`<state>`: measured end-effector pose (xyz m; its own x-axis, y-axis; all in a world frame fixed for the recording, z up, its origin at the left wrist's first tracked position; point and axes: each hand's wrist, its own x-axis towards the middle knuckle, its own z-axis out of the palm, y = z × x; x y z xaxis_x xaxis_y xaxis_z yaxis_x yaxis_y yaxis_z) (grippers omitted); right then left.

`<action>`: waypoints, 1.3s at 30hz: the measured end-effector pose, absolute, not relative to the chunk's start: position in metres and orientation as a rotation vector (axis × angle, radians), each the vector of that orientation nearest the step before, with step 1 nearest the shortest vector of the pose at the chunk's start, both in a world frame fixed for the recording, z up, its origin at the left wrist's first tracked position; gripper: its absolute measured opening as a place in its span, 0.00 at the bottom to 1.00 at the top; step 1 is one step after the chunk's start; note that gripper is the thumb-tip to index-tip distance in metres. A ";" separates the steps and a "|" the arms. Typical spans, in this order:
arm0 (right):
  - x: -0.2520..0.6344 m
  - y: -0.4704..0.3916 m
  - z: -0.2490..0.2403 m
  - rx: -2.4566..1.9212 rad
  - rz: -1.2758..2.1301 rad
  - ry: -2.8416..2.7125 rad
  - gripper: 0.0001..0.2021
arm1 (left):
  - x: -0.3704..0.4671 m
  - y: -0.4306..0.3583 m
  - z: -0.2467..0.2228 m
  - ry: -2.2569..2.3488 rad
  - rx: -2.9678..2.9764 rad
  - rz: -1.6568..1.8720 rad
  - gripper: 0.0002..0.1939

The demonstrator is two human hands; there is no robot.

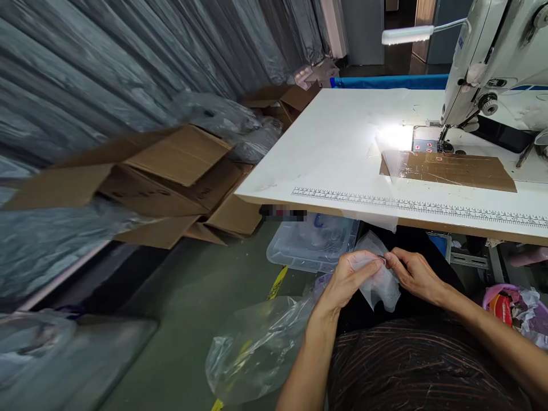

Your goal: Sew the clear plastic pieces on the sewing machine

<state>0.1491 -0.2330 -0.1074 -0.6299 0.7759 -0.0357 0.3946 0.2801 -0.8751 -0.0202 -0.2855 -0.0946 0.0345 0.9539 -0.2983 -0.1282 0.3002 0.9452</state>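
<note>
Over my lap, my left hand point(347, 278) pinches a piece of sheer white fabric point(380, 288), which hangs down in loose folds. My right hand point(414, 274) is closed just to its right, with thumb and fingertips meeting the fabric's upper edge. A small dark, thin thing point(382, 257) shows between the fingertips of both hands; its kind is too small to make out. Above my hands is the front edge of the white sewing table point(274, 171). Another sheer white piece point(379, 220) hangs over that edge.
A sewing machine point(479, 68) with a lit lamp point(406, 35) stands at the right. Brown cardboard point(462, 171) lies by its needle. Open cartons point(171, 165) sit left of the table. Below are a clear plastic box point(295, 245), a plastic bag point(252, 348) and a pink bin point(488, 294).
</note>
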 end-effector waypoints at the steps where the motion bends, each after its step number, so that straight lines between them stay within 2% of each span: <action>1: 0.150 -0.233 -0.108 -1.061 1.320 -2.131 0.23 | -0.021 -0.285 -0.099 1.251 0.907 1.025 0.20; 5: 0.155 -0.233 -0.112 -1.075 1.373 -2.019 0.23 | -0.025 -0.273 -0.129 1.462 1.105 0.998 0.19; 8: 0.158 -0.229 -0.114 -1.142 1.276 -1.922 0.20 | -0.030 -0.255 -0.156 1.623 1.189 1.037 0.16; 12: 0.158 -0.220 -0.114 -1.183 1.183 -1.732 0.25 | -0.037 -0.242 -0.175 1.803 1.224 1.162 0.28; 14: 0.155 -0.215 -0.111 -1.165 1.215 -1.693 0.27 | -0.039 -0.244 -0.175 1.808 1.256 1.260 0.29; 18: 0.145 -0.208 -0.105 -1.100 1.259 -1.667 0.25 | -0.035 -0.254 -0.160 1.704 1.298 1.362 0.26; 25: 0.144 -0.233 -0.103 -0.880 1.340 -1.928 0.21 | -0.031 -0.259 -0.119 0.876 0.896 1.222 0.52; 30: 0.163 -0.257 -0.106 -0.576 1.345 -2.290 0.12 | -0.043 -0.255 -0.099 0.804 0.861 1.126 0.58; 32: 0.170 -0.261 -0.109 -0.483 1.340 -2.409 0.10 | -0.043 -0.255 -0.095 0.881 0.889 1.069 0.53; 37: 0.180 -0.260 -0.108 -0.480 1.395 -2.522 0.08 | -0.035 -0.262 -0.092 1.215 0.992 0.950 0.27; 39: 0.180 -0.254 -0.105 -0.599 1.390 -2.454 0.09 | -0.032 -0.267 -0.094 1.262 1.004 0.930 0.23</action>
